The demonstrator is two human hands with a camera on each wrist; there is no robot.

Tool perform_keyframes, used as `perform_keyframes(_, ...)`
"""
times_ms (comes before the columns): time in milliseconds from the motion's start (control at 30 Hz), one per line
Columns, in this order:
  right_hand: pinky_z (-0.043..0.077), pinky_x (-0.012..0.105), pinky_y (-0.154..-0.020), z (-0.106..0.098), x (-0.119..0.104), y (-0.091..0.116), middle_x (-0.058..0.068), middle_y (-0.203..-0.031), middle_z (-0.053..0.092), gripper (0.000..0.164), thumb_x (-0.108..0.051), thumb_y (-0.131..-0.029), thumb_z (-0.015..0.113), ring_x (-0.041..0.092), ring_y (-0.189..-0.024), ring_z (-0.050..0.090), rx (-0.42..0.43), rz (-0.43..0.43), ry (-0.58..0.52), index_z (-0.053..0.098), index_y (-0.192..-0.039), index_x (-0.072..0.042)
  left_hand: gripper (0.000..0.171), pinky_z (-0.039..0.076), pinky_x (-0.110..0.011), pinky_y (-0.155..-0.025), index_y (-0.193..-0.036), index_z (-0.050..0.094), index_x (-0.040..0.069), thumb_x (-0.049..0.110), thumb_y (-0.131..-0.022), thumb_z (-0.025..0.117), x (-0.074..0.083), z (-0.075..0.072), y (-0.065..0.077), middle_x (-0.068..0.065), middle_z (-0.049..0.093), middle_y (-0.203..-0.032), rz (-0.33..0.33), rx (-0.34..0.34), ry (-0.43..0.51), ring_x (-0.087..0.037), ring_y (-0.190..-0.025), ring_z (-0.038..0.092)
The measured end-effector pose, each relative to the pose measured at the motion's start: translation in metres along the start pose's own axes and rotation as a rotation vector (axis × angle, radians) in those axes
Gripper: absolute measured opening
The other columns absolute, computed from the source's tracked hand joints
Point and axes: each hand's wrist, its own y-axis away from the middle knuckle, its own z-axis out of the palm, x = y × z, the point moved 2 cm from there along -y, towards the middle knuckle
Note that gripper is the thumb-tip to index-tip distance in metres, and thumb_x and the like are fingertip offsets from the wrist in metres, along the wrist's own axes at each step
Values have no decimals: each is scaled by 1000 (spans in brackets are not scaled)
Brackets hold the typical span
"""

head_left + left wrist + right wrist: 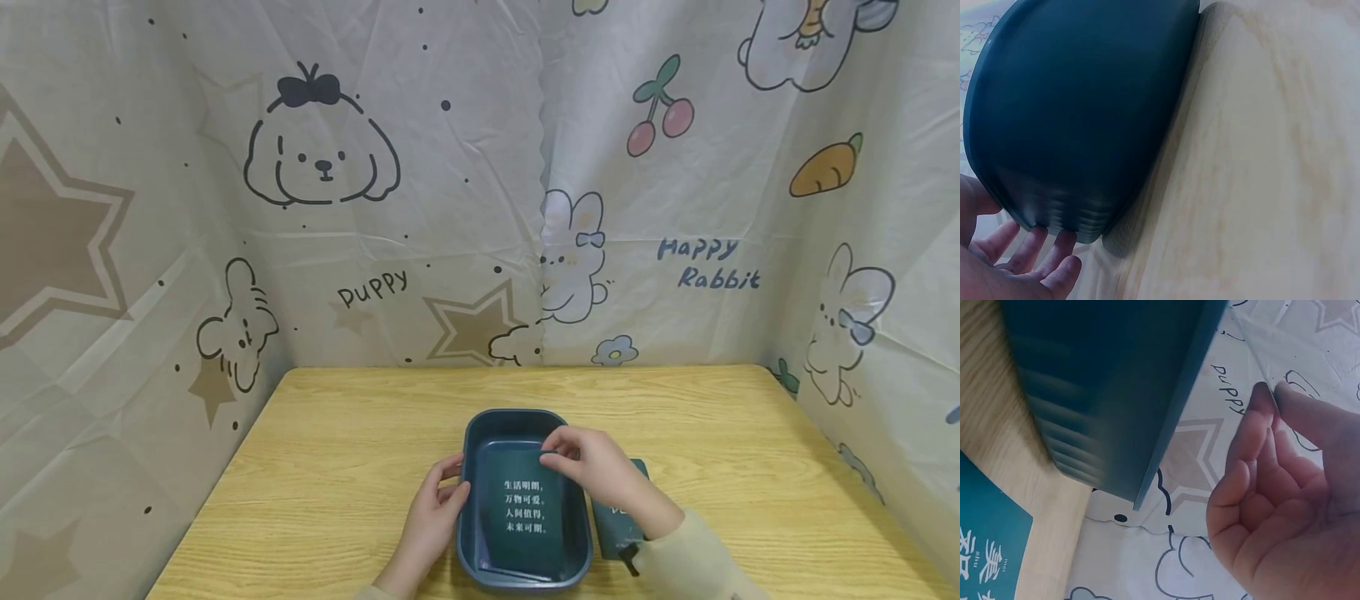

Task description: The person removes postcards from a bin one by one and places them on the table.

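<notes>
A dark teal plastic bin (468,542) with rounded corners stands on the table. My left hand (435,504) grips its left rim, thumb at the edge and fingertips against the outer wall, as the left wrist view also shows of the bin (1085,112). Over the bin's inside, my right hand (588,462) pinches the top right corner of a thin dark green notebook (525,500) with white Chinese lettering. In the right wrist view the thumb and index finger meet on its thin edge (1255,353). The notebook's far side is hidden there.
A second green notebook (617,533) with white lettering lies on the table right of the bin, partly under the right forearm. The yellow wood-grain table (360,433) reaches back to a cartoon-printed curtain (465,167), which also hangs at both sides.
</notes>
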Motion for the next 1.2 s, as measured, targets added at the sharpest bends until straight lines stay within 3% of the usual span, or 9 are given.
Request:
perform_keyframes(133,53,35,-63,-5,3,2,-3,-78,64,11,-32,-88,66,13,-70,57,33,39,-65,65,-91,-21,40,53,-52,-89,-134,47,1,7,-95,53,7,0,3,-26,52,-126,1,0,-3,-35,-104,58)
perform_keyframes(400,54,38,-68,-35,10,8,5,-84,68,29,-38,-90,61,18,-76,62,140,84,-188,62,-101,-11,41,54,-47,-89,-136,47,9,12,-96,53,-17,1,-5,-21,52,-128,6,9,-2,-28,-105,58)
perform_keyframes(667,48,38,-66,-71,28,16,7,-78,66,37,-40,-91,59,28,-74,58,233,113,-144,61,-107,-7,40,54,-47,-88,-135,48,9,11,-95,54,-18,2,-5,-20,54,-127,-4,31,-12,-28,-104,59)
perform_keyframes(933,51,43,-72,-92,56,19,11,-92,68,45,-46,-92,54,29,-81,58,219,155,-58,62,-113,-7,39,54,-48,-90,-134,49,11,12,-95,54,-19,2,-6,-19,54,-128,-14,39,-23,-28,-105,58)
perform_keyframes(1200,52,43,-75,-100,86,24,12,-97,68,38,-40,-93,56,24,-84,57,166,182,-46,64,-109,-7,39,54,-47,-89,-134,49,12,12,-95,54,-20,2,-7,-18,54,-127,-18,38,-29,-28,-105,59)
